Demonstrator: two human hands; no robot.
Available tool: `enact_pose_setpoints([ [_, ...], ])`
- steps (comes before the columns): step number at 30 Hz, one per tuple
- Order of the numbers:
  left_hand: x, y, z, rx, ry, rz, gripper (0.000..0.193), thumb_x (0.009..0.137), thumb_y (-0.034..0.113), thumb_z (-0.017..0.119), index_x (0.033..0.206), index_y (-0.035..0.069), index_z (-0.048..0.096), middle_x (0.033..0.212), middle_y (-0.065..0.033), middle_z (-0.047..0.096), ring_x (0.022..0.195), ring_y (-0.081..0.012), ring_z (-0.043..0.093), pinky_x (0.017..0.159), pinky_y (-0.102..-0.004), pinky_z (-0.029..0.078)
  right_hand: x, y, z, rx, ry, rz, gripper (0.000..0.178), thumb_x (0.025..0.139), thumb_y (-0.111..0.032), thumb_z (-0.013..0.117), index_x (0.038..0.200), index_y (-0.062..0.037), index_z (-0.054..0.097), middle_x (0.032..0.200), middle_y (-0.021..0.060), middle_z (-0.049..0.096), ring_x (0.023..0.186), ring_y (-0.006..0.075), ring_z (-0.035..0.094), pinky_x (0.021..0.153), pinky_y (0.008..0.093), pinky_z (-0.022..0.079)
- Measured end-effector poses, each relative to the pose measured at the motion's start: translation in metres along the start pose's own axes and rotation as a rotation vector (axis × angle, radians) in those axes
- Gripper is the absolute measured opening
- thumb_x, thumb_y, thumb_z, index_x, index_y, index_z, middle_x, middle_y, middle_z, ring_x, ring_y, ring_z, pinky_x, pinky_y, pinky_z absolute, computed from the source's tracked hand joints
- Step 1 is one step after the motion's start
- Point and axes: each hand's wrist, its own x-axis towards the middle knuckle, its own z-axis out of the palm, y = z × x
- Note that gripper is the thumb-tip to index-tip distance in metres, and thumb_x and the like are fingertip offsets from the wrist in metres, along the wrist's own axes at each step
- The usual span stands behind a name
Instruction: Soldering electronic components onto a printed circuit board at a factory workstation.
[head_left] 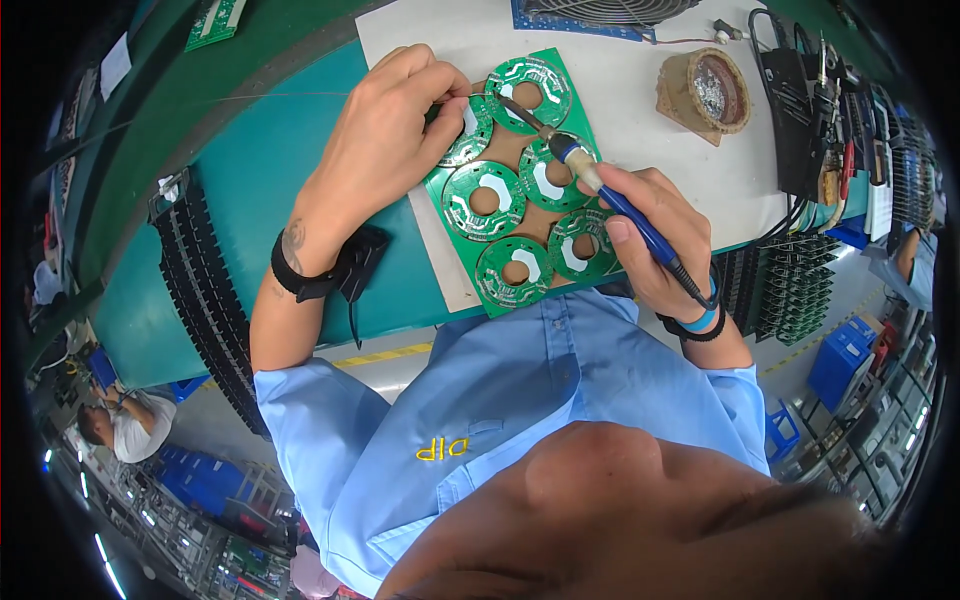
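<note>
A green circuit board panel [484, 201] with several round boards, each with a hole in its middle, lies on the worktop in front of me. My left hand [405, 120] is over the panel's upper left, its thumb and finger pinched on a thin solder wire [300, 95] that trails off to the left. In my right hand [660, 235] is a soldering iron [635, 217] with a blue handle, held like a pen. The iron's tip reaches the upper round boards, close to the wire's end; whether they touch is too small to tell.
A round brown pot [705, 90] with silvery stuff inside stands at the far right on pale sheeting [620, 100]. Beyond it is a black tool holder [790, 130] with cables. A fan guard [605, 10] sits at the back. Black slotted racks [205, 290] stand left.
</note>
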Motion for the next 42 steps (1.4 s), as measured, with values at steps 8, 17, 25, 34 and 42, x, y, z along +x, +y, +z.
enact_pose_setpoints([
  [8,0.0,-0.001,-0.001,0.027,-0.008,0.016,0.007,0.087,0.001,0.069,0.094,0.0,0.068,0.084,-0.0108,0.059,0.078,-0.0268,0.062,0.069,-0.0372,0.051,0.0,0.0,0.002,-0.002,0.002,-0.003,0.042,0.089,0.0,0.07,0.131,0.0051,0.063,0.091,0.0142,0.07,0.08,0.0261,0.063,0.074,0.0354,0.052],
  [17,-0.001,0.001,-0.001,-0.013,-0.006,-0.007,0.005,0.086,0.003,0.069,0.091,0.001,0.067,0.083,-0.0133,0.057,0.08,-0.0322,0.06,0.07,-0.0427,0.05,0.001,-0.001,0.002,-0.027,-0.004,-0.014,0.043,0.089,0.001,0.07,0.131,0.0051,0.063,0.092,0.0145,0.07,0.08,0.0263,0.063,0.074,0.0353,0.052],
  [25,0.002,0.0,-0.005,0.015,-0.011,0.035,0.006,0.086,0.002,0.069,0.091,0.0,0.066,0.083,-0.0143,0.057,0.079,-0.0333,0.06,0.069,-0.0424,0.05,-0.01,-0.01,-0.011,-0.102,0.055,-0.017,0.04,0.088,0.0,0.069,0.128,0.0055,0.064,0.095,0.0149,0.071,0.081,0.0271,0.065,0.075,0.0372,0.052],
  [34,0.005,0.006,-0.006,0.032,0.0,-0.03,0.006,0.088,0.004,0.068,0.091,0.0,0.064,0.087,-0.0154,0.059,0.081,-0.0362,0.061,0.071,-0.0435,0.05,-0.062,0.015,-0.036,-0.293,0.322,0.09,0.038,0.097,-0.009,0.058,0.131,0.0084,0.059,0.109,0.0178,0.07,0.094,0.0242,0.065,0.086,0.0336,0.051],
  [42,0.005,0.0,-0.012,0.018,0.026,-0.024,0.01,0.092,0.008,0.066,0.097,0.0,0.061,0.09,-0.0151,0.06,0.082,-0.0368,0.062,0.071,-0.0442,0.05,-0.056,0.019,-0.057,-0.162,0.47,0.071,0.033,0.099,-0.011,0.056,0.126,0.0066,0.06,0.113,0.0183,0.067,0.097,0.0239,0.063,0.092,0.0348,0.049],
])
